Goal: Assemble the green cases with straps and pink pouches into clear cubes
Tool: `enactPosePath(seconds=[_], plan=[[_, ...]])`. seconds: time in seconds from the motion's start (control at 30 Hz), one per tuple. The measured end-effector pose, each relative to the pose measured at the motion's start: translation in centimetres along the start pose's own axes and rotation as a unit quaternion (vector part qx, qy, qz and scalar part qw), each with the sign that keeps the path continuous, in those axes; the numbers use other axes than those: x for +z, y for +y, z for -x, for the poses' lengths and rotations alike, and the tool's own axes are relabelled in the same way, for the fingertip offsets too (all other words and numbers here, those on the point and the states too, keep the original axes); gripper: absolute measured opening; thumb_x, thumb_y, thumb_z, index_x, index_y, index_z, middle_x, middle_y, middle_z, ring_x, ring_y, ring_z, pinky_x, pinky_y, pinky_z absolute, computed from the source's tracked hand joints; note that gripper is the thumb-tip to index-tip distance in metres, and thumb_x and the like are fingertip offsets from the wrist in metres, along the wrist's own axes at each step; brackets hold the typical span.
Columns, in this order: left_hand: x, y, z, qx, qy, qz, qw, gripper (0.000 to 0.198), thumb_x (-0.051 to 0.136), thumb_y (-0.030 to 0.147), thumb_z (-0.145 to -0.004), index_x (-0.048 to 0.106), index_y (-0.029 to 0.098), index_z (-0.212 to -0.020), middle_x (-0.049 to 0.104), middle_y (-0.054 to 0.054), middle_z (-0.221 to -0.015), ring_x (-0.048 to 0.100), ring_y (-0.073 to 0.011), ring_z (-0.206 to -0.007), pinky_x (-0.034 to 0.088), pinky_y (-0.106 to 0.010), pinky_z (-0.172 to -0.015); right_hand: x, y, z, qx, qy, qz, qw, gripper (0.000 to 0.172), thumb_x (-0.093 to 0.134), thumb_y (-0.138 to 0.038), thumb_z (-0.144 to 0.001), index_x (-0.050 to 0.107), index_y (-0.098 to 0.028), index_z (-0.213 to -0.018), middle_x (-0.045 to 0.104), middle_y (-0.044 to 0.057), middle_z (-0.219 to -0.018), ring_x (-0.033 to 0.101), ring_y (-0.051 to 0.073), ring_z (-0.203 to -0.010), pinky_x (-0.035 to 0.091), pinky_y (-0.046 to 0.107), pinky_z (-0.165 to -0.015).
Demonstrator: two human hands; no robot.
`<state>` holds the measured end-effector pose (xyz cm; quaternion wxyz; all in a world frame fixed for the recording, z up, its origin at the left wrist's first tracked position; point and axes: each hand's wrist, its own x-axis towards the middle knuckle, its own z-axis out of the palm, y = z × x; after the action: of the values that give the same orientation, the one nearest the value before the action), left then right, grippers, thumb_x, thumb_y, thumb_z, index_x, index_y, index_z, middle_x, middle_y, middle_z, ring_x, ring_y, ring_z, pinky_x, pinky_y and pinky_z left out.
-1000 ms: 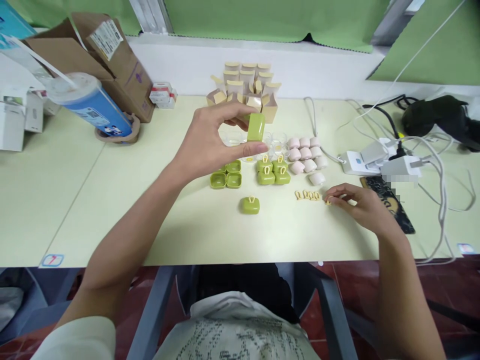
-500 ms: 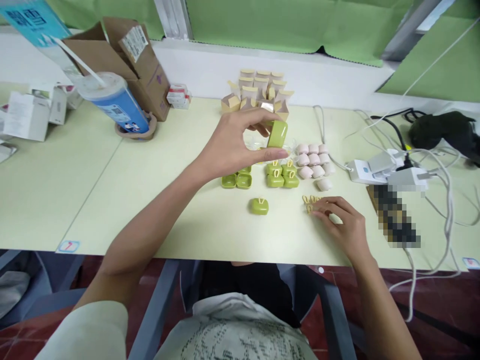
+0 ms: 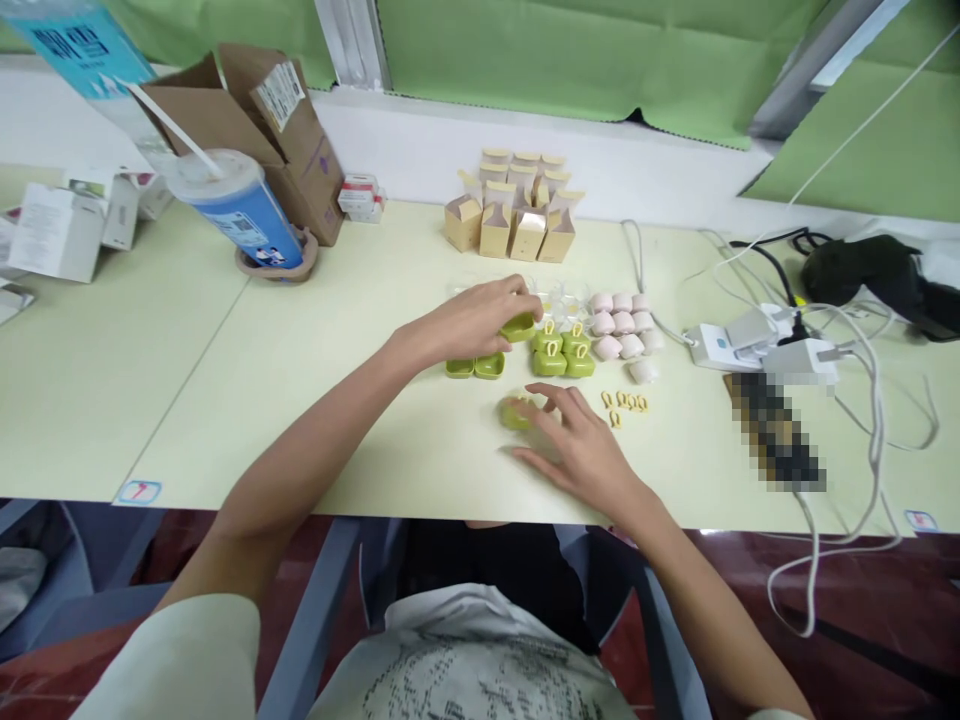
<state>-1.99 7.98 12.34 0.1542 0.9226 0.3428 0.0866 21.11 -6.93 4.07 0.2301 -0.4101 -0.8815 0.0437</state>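
Note:
My left hand (image 3: 480,318) is closed on a small green plastic case half (image 3: 519,328), its hollow side facing me, just above the table. Under and beside that hand sit more hollow green case halves (image 3: 489,367). My right hand (image 3: 576,440) is open, its fingers spread at a single green case (image 3: 514,413) that they partly cover; whether they touch it I cannot tell. Several green cases with yellow loops (image 3: 562,356) stand grouped between and beyond the hands. Loose yellow loops (image 3: 630,402) lie right of my right hand.
Pinkish-white rounded pieces (image 3: 622,322) lie in rows beside clear plastic bits (image 3: 564,304). Small open cardboard boxes (image 3: 510,228) stand near the wall. A blue cup (image 3: 251,225) and a carton (image 3: 300,150) are at left; a power strip (image 3: 716,347) with cables is at right.
My left hand has lowered the green piece toward the table and turned its hollow side into view. My right hand has left the yellow loops and moved left to the single green case.

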Motion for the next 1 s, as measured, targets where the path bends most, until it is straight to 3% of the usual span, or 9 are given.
enactPosePath(seconds=[0.1,0.17,0.33,0.43,0.57,0.7,0.77,0.83,1.0], plan=[[-1.2,0.8,1.1,0.007,-0.071,-0.009,0.997,0.046,0.07,0.009,-0.088,0.071,0.021,-0.132,0.07,-0.011,-0.132,0.067,-0.0284,-0.12,0.049,-0.035,-0.096,1.2,-0.4,-0.6,0.02,-0.013,-0.003,1.0,0.032,0.066,-0.029,-0.11,0.076,-0.028,-0.141,0.076,0.016,-0.127,0.074,0.034,-0.113,0.071,0.054,-0.093],[-1.9,2.0,2.2,0.002,-0.116,-0.018,0.993,0.044,0.071,0.007,-0.086,0.072,0.02,-0.128,0.073,-0.011,-0.126,0.068,-0.0274,-0.114,0.048,-0.033,-0.091,0.8,0.1,-0.2,0.069,0.016,-0.103,0.992,0.032,0.065,-0.028,-0.111,0.077,-0.029,-0.141,0.078,0.013,-0.122,0.077,0.03,-0.107,0.072,0.05,-0.089],[-0.5,6.4,3.2,0.038,-0.248,-0.027,0.968,0.026,0.069,0.004,-0.092,0.078,0.017,-0.113,0.08,-0.01,-0.117,0.071,-0.0229,-0.096,0.046,-0.032,-0.074,-2.9,3.4,0.1,0.257,0.183,-0.411,0.855,0.034,0.078,-0.041,-0.105,0.078,-0.037,-0.139,0.08,0.005,-0.138,0.084,0.023,-0.09,0.074,0.04,-0.074],[1.7,7.8,2.3,0.05,-0.269,-0.071,0.959,0.033,0.058,-0.002,-0.095,0.078,0.014,-0.114,0.081,-0.013,-0.116,0.073,-0.0247,-0.092,0.042,-0.035,-0.064,-4.9,5.4,-2.2,0.26,0.216,-0.465,0.818,0.033,0.085,-0.045,-0.099,0.083,-0.038,-0.131,0.082,0.003,-0.134,0.085,0.023,-0.089,0.076,0.044,-0.079],[2.8,7.4,1.8,0.026,-0.204,-0.092,0.974,0.028,0.057,-0.003,-0.098,0.076,0.013,-0.111,0.08,-0.013,-0.11,0.075,-0.0243,-0.09,0.046,-0.035,-0.068,-6.1,6.6,-6.7,0.246,0.214,-0.467,0.822,0.033,0.093,-0.045,-0.091,0.086,-0.033,-0.121,0.085,0.002,-0.118,0.086,0.023,-0.088,0.077,0.044,-0.087],[3.0,8.4,2.9,0.069,-0.092,-0.062,0.991,0.021,0.071,0.029,-0.107,0.074,0.014,-0.123,0.078,-0.016,-0.119,0.075,-0.0313,-0.112,0.054,-0.036,-0.077,-6.2,7.4,-9.6,0.192,0.217,-0.435,0.853,0.036,0.093,-0.052,-0.091,0.083,-0.03,-0.118,0.083,0.003,-0.121,0.087,0.025,-0.095,0.076,0.047,-0.095],[3.9,9.7,3.4,0.121,-0.13,-0.071,0.982,0.029,0.083,0.03,-0.099,0.075,0.012,-0.12,0.078,-0.019,-0.119,0.074,-0.0346,-0.114,0.054,-0.037,-0.073,-6.3,7.8,-10.4,0.172,0.205,-0.423,0.866,0.041,0.093,-0.053,-0.091,0.081,-0.03,-0.121,0.082,0.004,-0.122,0.087,0.027,-0.1,0.076,0.049,-0.096],[5.1,10.8,3.7,0.135,-0.177,-0.087,0.971,0.02,0.081,0.013,-0.093,0.077,0.011,-0.113,0.078,-0.021,-0.115,0.076,-0.0329,-0.106,0.054,-0.037,-0.069,-6.7,8.2,-11.2,0.161,0.187,-0.426,0.87,0.043,0.097,-0.05,-0.088,0.08,-0.03,-0.122,0.082,0.003,-0.123,0.087,0.027,-0.101,0.077,0.049,-0.095],[6.4,10.3,2.8,0.083,-0.192,-0.131,0.969,0.027,0.066,-0.001,-0.091,0.078,0.009,-0.113,0.077,-0.023,-0.117,0.077,-0.034,-0.109,0.058,-0.04,-0.075,-8.1,9.2,-14.6,0.143,0.172,-0.461,0.859,0.048,0.11,-0.036,-0.071,0.084,-0.028,-0.111,0.085,0.004,-0.114,0.084,0.023,-0.087,0.077,0.043,-0.075]])
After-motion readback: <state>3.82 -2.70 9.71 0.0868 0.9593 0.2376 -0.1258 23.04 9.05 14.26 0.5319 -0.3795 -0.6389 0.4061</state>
